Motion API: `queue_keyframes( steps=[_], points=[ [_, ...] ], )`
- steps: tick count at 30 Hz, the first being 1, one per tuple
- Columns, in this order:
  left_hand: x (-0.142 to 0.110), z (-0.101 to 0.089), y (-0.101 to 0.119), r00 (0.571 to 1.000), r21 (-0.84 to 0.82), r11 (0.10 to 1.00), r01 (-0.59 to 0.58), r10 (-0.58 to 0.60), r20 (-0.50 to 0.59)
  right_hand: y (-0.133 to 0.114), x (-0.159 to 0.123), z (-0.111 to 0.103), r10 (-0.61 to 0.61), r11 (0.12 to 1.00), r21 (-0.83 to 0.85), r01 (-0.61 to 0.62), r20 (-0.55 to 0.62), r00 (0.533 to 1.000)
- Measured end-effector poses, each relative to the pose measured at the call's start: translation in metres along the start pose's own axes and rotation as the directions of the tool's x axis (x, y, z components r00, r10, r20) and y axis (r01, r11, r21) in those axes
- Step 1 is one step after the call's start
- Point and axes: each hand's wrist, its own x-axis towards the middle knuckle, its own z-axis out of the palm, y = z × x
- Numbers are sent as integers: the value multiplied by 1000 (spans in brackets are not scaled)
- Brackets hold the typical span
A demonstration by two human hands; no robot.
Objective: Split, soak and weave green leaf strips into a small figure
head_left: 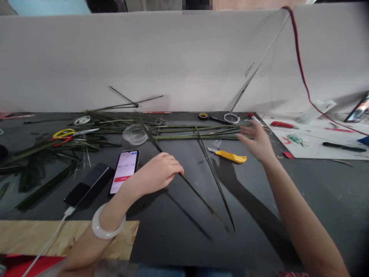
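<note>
Your left hand (161,169) sits low over the dark tabletop (173,240), fingers curled inward and knuckles up, with a thin green stalk (196,194) running beneath it. The stalk's long axis slants from the far side of the table, past your fingertips, down and to the right toward you. It passes under or through the curl of your fingers, but you can't tell from this view whether they are gripping it or only lying over it. Of your two hands, the left is clearly the nearer to this stalk. A second stalk (216,184) lies just to its right on a similar slant, in the space between your hands, with its near end well below your right hand. Your right hand (255,141) is open with the fingers spread, holding nothing, and hovers beside the ends of a bundle of long green stalks (198,132) that lie almost level across the table. A yellow utility knife (230,156) lies just below those fingers. Beside your left wrist, which wears a white bangle (108,222), a smartphone (125,171) shows a timer, while a clear plastic cup (135,134) and a pair of scissors (65,134) sit farther off to the left.
</note>
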Motion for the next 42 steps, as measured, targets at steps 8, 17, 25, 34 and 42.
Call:
queue_keyframes(
  steps=[8, 17, 25, 34, 42],
  points=[
    [18, 56, -16, 992, 6, 1000, 12, -13, 127, -24, -51, 62, 155, 920, -383, 89, 562, 812],
    [27, 54, -15, 890, -419, 813, 405, -454, -22, -53, -68, 64, 54, 994, -105, 20, 658, 751],
    [35, 56, -14, 834, -951, 105, 292, -516, 199, -97, -100, 56, -105, 994, 84, 65, 660, 744],
    [29, 33, -2, 890, -976, 163, 144, -452, 56, -102, -103, 55, 3, 886, 325, -332, 710, 704],
    [28, 29, 7, 862, -981, 147, 123, -506, 33, -108, -101, 55, 48, 827, 350, -440, 737, 675]
  ],
)
